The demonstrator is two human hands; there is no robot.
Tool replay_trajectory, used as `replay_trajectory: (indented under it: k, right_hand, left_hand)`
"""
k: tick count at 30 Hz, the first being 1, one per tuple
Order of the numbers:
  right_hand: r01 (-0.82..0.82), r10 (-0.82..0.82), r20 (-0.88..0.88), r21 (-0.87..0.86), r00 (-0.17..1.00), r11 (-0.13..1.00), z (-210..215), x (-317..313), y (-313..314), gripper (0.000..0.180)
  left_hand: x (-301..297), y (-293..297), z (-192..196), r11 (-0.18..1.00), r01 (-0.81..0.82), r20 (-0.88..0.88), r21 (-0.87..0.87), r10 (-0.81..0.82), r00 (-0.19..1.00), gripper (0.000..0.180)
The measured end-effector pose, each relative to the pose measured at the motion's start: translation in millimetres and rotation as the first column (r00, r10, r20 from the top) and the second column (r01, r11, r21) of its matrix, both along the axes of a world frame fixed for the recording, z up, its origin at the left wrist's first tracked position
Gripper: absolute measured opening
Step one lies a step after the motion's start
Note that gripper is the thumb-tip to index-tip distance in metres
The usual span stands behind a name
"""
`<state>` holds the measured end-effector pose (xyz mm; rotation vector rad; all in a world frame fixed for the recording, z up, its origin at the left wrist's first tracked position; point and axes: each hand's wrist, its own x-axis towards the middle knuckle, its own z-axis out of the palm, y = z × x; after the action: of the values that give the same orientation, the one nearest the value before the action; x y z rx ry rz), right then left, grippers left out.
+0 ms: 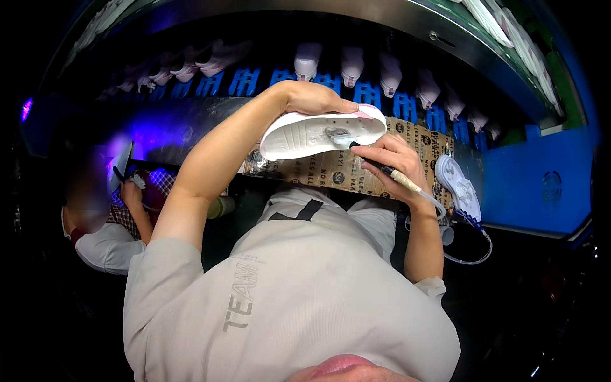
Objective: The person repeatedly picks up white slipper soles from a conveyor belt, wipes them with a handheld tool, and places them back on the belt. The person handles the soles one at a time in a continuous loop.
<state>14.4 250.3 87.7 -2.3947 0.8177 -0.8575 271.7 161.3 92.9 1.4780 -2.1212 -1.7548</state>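
My left hand (316,99) is closed on the upper edge of a white shoe sole (287,137), thumb laid along its rim near a pink patch. The sole is tilted so that its hollow inner side, with ribs and small holes, shows. In my right hand (402,167) is a brush (384,168) with a dark handle, pale tape at its end and a clear tube attached. Its flat bristles touch the inside of the sole around the middle. To the right of that hand lies another white sole (459,184), inner side up.
Printed brown cardboard (318,173) covers the bench below my hands. Behind it, several white and pink shoes (307,60) stand on blue holders (368,97). A blue panel (541,181) bounds the right. Another person (111,245) works close on my left, holding a dark-handled tool.
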Motion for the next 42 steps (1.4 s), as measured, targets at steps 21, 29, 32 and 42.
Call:
replay_trajectory:
  k: [21,29,32,42]
  right_hand:
    - [-0.028,0.017,0.061,0.187,0.998,0.982,11,-33,-17,0.024]
    - [0.368,-0.479,0.417,0.321,0.773,0.873,-34,-55,-6,0.028]
    - [0.333,-0.469,0.403,0.362,0.786,0.870,-53,-49,-7,0.027]
    - [0.416,-0.570,0.287,0.452,0.770,0.789,-131,-49,-1,0.027]
  left_hand:
    - [39,-7,-8,0.905,-0.323,-0.237,0.278,0.390,0.890,0.052]
    - [11,-96,137,0.908,-0.353,-0.837,-0.228,0.002,0.547,0.056]
    - [45,-212,145,0.819,-0.550,-0.929,0.167,0.318,0.192,0.038]
    - [228,-341,117,0.609,0.013,0.583,-0.793,0.752,0.309,0.053]
